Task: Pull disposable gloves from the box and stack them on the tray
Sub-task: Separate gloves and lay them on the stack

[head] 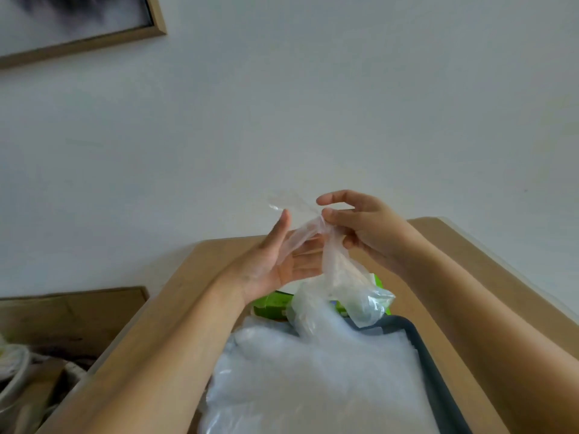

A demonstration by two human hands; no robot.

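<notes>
A clear plastic glove (336,277) hangs in the air above the table, crumpled. My right hand (360,230) pinches it near its top between thumb and fingers. My left hand (275,261) is held palm up beside it with straight fingers, and the glove's upper part lies across those fingers. Below the hands a green glove box (272,305) stands on the table, mostly hidden by the glove and my left wrist. In front of it a dark grey tray (435,364) holds a pile of clear gloves (313,377).
The light wooden table (454,245) ends at a white wall behind. To the left, lower down, are a brown cardboard sheet (78,314) and some white cable or cord (18,371). A framed picture (78,23) hangs at the top left.
</notes>
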